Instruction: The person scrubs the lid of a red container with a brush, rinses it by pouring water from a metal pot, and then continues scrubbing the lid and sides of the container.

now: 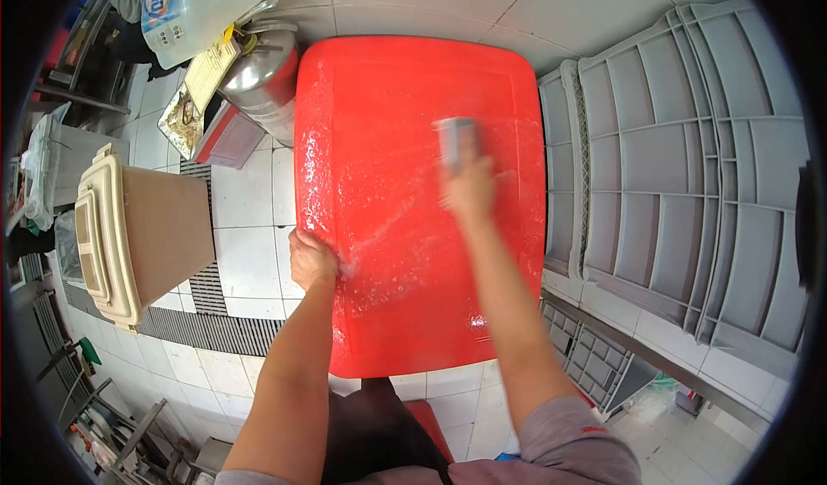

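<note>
A large red plastic panel, wet and dotted with suds, stands in front of me. My left hand is closed around its left edge, with the fingertips partly hidden. On the upper right of the wet face, my right hand grips a small grey-and-white scrubber. Motion smears both that hand and the scrubber, so whether it is a brush or a sponge does not show.
Grey ribbed plastic panels lean at the right. To the left sits a beige lidded bin near a floor drain grate. A metal cylinder and a translucent jug stand at upper left, by the tiled wall.
</note>
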A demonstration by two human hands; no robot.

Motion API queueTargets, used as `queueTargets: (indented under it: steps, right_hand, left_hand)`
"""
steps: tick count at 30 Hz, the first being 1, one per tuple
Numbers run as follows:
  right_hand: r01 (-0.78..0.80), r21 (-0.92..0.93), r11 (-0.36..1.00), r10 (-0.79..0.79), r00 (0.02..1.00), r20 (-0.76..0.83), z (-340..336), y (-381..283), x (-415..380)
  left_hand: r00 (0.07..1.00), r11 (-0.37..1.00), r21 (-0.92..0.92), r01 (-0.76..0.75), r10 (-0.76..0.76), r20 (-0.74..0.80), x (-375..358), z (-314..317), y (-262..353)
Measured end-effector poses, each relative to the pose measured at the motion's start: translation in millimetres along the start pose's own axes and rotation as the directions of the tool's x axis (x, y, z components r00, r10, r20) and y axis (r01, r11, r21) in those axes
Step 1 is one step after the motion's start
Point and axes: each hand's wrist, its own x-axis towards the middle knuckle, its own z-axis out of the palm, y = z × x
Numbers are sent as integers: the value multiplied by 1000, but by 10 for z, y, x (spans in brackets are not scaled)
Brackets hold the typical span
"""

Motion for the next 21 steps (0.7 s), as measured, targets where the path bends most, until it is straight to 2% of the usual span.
queueTargets:
  steps: [1, 3, 4, 6, 8, 9, 10, 11, 12, 13, 14, 15, 18, 19, 21]
  right_hand:
    - [94, -11, 996, -93, 992, 81, 202, -231, -280]
    - [389, 46, 920, -389, 889, 242, 221, -467, -756]
    - [383, 42, 923, -381, 892, 244, 114, -393, -696]
    - [204, 29, 979, -205, 952, 229, -168, -43, -329]
    - [-116, 24, 993, 114, 990, 80, -257, 377, 129]
    - [-294, 238, 926, 248, 947, 204, -582, 270, 108]
    - [-290, 238, 927, 247, 949, 195, -565, 265, -6]
    - [-69, 55, 996, 55, 974, 221, -507, 297, -236]
    - [166, -121, 979, -125, 950, 286, -417, 339, -477]
    - [393, -267, 880, -277, 881, 384, -349, 363, -600]
    - [414, -361, 835, -268, 881, 391, -342, 396, -519]
    - [411, -359, 838, -262, 880, 397, -337, 469, -366]
    - [107, -317, 942, -58, 985, 161, -476, 616, 131]
    - [105, -322, 941, -58, 987, 151, -427, 614, -30]
    - [421, -381, 823, -242, 867, 435, -387, 393, -583]
  left_hand:
    - [1000, 1000, 4, 6, -6, 7, -5, -8, -22]
    - [999, 1000, 1, 10, -10, 44, 20, -8, -12]
    - [999, 1000, 3, 6, -6, 51, 13, 1, -8]
    - [999, 999, -38, -18, 20, 32, 33, 14, -32]
    - [999, 999, -28, -28, 29, 20, 27, 17, -60]
    - [998, 998, -31, -59, 59, 8, 33, 8, -50]
    - [999, 999, -17, -38, 38, 33, 54, 29, -54]
    - [999, 999, -33, -40, 41, 35, 48, 27, -23]
    - [998, 996, -74, -55, 55, 5, 35, 24, -21]
    - [997, 992, -105, -70, 68, -28, 29, 12, -38]
    - [998, 996, -72, -57, 59, 24, 29, -24, -20]
    - [998, 996, -65, -57, 59, 30, 40, -29, -22]
    - [996, 994, -69, -88, 89, 19, 52, 3, -48]
    - [995, 993, -78, -93, 95, 20, 61, -3, -42]
    - [997, 994, -85, -66, 68, 27, 42, -16, -19]
